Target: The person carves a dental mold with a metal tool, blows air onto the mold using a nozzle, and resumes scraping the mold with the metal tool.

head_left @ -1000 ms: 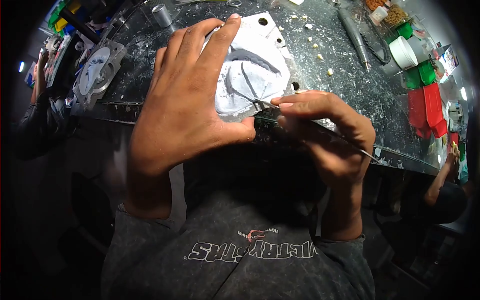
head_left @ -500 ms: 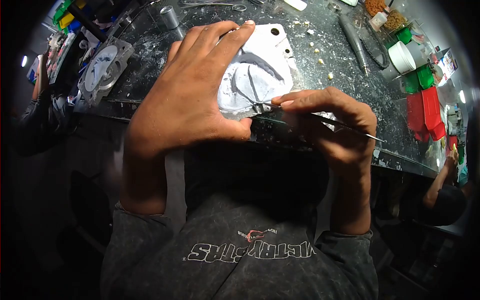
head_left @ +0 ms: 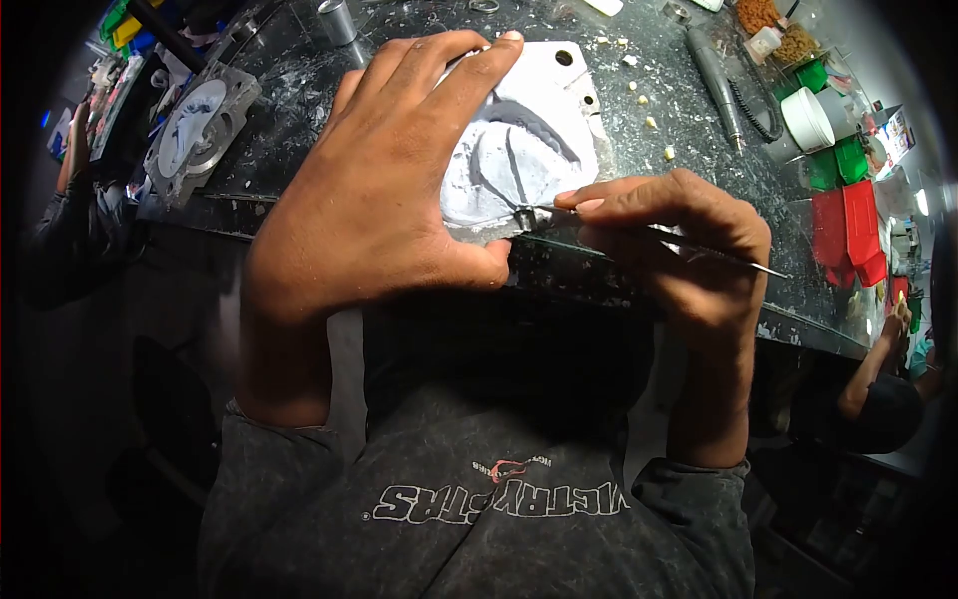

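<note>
A metal flask half filled with white plaster [head_left: 539, 165] lies at the bench's front edge, with dark curved grooves in the plaster. My left hand [head_left: 384, 180] wraps round its left side, fingers over the top and thumb at the front edge. Between the fingertips of my right hand [head_left: 689, 235] is a thin metal tool [head_left: 733, 262]. The tool's working end meets the front rim of the flask, by a small notch. Its other end sticks out to the right of my hand.
On the dark bench [head_left: 419, 25] are a second flask part [head_left: 205, 135], a metal cylinder [head_left: 337, 22], a grey handpiece [head_left: 715, 85], small pale crumbs, a white tub [head_left: 806, 120] and red bins [head_left: 848, 235]. Other people's arms show at far left [head_left: 77, 150] and far right [head_left: 873, 359].
The bench, flask and both hands appear shifted slightly to the right in the view. The grips on the flask and tool look the same.
</note>
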